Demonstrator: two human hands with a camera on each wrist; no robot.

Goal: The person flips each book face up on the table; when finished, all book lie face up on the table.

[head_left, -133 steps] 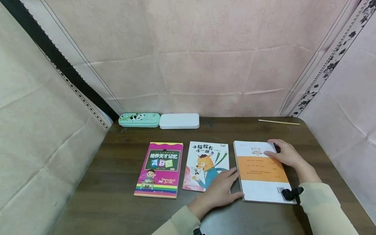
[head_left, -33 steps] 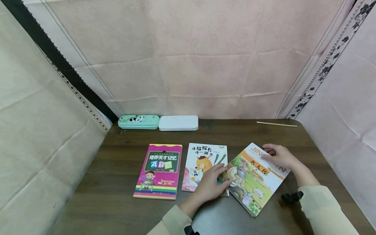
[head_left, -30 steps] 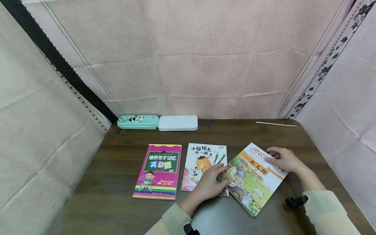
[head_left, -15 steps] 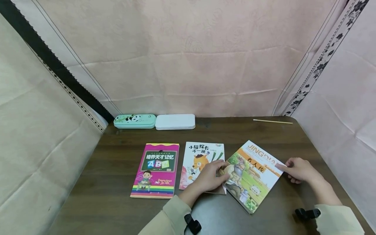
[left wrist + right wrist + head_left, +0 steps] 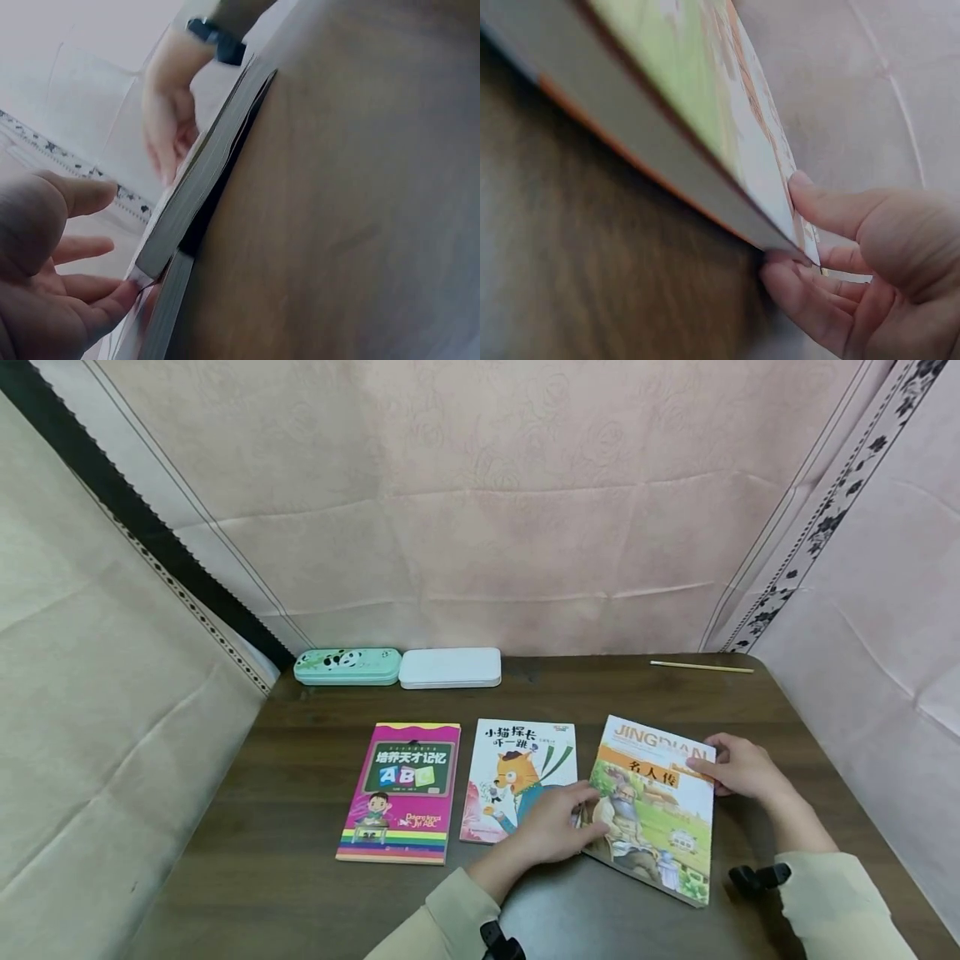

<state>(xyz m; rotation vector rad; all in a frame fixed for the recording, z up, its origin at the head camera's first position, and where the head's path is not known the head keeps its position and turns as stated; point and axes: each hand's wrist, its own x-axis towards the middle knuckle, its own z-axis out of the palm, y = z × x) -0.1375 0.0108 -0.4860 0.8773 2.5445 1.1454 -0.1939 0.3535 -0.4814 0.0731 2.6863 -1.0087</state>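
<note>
A thick paperback book point(image 5: 667, 827), its cover showing a green picture and an orange band, lies slightly turned on the right side of the table. My right hand point(image 5: 746, 770) pinches its upper right edge. In the right wrist view the thumb point(image 5: 832, 204) rests on the cover and the fingers are under the edge. My left hand point(image 5: 555, 827) is at the book's left edge, fingers mostly straight. In the left wrist view one fingertip touches a corner of the book point(image 5: 199, 180), and the thumb stands apart. A thinner cat-cover book point(image 5: 517, 752) is partly covered by the left hand.
A pink ABC book point(image 5: 405, 810) lies left of the cat book. At the table's back stand a mint panda pencil case point(image 5: 347, 667) and a white case point(image 5: 450, 668), side by side. A thin stick point(image 5: 701, 667) lies at the back right. Cloth walls surround the wooden table point(image 5: 247, 827).
The thick book was turned from its plain orange-and-white back to its picture cover. Since half a second ago it has rotated towards upright, and my right hand has moved up and left with it.
</note>
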